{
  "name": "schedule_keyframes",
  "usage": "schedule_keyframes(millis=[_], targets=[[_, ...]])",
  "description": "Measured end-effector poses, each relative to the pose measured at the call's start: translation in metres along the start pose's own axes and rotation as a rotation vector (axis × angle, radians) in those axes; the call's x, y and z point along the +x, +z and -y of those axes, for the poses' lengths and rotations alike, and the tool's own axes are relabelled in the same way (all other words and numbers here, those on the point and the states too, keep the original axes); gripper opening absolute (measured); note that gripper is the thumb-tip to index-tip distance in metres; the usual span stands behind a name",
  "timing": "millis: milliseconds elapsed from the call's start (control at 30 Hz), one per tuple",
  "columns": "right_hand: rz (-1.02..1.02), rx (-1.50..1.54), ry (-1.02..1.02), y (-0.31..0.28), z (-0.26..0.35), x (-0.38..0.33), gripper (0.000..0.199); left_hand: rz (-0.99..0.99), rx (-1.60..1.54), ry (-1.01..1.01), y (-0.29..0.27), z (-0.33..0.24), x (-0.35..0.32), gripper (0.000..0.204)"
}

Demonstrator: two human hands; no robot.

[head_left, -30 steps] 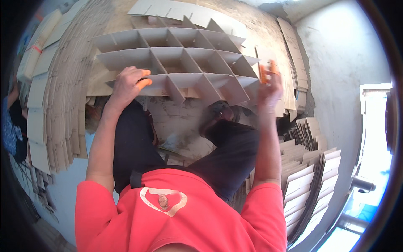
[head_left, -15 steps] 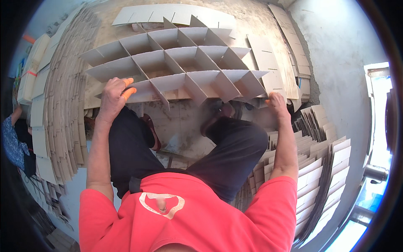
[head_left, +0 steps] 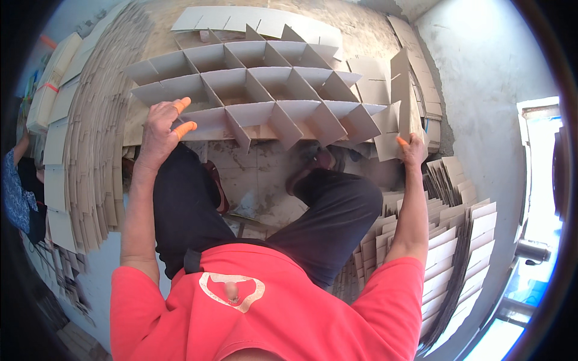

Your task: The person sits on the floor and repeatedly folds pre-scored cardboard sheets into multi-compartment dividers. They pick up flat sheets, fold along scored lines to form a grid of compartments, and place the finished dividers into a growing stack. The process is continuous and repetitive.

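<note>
A cardboard divider grid (head_left: 253, 111), made of slotted grey strips crossed into open cells, stands at the table's near edge. At its near left corner is my left hand (head_left: 161, 127), with orange covers on thumb and forefinger. Those two fingers are spread apart beside the end of the nearest strip; whether they touch it I cannot tell. To the right of the grid, my right hand (head_left: 413, 150) pinches the near end of a slotted cardboard strip (head_left: 400, 81), which is tilted up on edge. Another piece of cardboard (head_left: 388, 133) hangs beside that strip, over the table edge.
Stacked cardboard strips (head_left: 96, 126) line the left side, and more bundles (head_left: 448, 253) stand at lower right. Flat slotted sheets (head_left: 259, 23) lie behind the grid. A wall (head_left: 487, 78) rises at right. At far left a person's patterned sleeve (head_left: 18, 195) shows.
My right hand has moved right and lifted a strip from flat to on edge. My left thumb and forefinger have spread apart. The grid sits slightly farther right in view.
</note>
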State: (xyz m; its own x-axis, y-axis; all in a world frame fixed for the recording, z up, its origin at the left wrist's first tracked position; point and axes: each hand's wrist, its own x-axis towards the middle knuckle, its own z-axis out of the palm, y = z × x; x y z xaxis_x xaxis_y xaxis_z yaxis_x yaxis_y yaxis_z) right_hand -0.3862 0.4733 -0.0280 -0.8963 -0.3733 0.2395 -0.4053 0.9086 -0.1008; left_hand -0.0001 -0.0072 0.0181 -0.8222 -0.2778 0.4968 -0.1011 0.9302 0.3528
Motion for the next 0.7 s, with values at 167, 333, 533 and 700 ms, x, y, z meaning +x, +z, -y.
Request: schedule_keyframes(millis=[167,333,533,700], targets=[[-0.295,0.022,-0.164,-0.082,0.105,0.007,0.056,-0.085,0.119,-0.1,-0.017,0.017,-0.018,0.053],[-0.061,0.794,-0.405,-0.151,0.264,-0.024,0.07,-0.1,0.124,-0.184,-0.022,0.036,-0.033,0.048],[0.324,0.969,-0.679,-0.124,0.38,-0.061,0.076,-0.073,-0.309,-0.339,-0.007,0.049,-0.042,0.022],[0.333,0.948,-0.721,-0.102,0.429,-0.075,0.071,-0.114,-0.33,-0.307,-0.007,0.044,-0.04,0.014]])
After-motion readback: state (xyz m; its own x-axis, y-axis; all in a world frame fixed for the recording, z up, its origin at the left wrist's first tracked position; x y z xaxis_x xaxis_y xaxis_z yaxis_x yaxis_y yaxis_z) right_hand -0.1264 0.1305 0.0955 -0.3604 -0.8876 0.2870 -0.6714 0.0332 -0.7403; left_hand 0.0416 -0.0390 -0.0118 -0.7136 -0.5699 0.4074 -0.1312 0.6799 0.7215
